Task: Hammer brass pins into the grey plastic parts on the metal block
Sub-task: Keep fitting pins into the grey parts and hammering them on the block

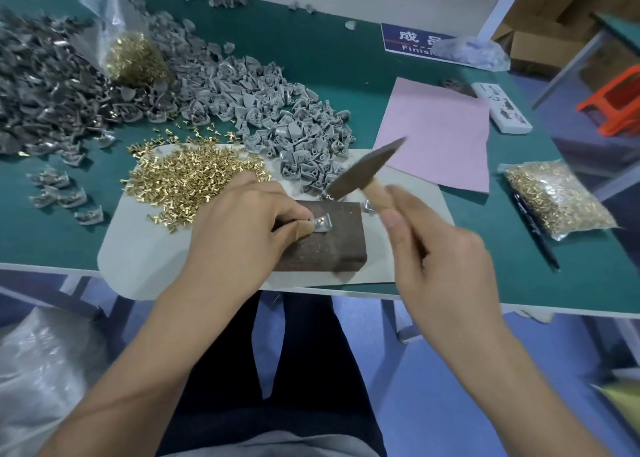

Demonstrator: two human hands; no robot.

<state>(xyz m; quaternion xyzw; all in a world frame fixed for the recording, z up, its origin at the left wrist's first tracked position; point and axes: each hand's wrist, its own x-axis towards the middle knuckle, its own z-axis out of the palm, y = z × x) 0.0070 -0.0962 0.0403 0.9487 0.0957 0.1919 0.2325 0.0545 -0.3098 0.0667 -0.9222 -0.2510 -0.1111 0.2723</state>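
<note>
Left hand (242, 228) pinches the grey plastic part (322, 223) on the metal block (325, 245) near the desk's front edge. Right hand (436, 249) grips the hammer (363, 169), raised up-right of the part.

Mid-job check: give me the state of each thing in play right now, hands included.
Left hand: pinches the grey part.
Grey part: lying on the metal block, pin seated in it.
Metal block: flat on the grey mat.
Right hand: grips the hammer handle.
Hammer: raised above the block, motion-blurred.
Bag of pins: lying right of the pen.
</note>
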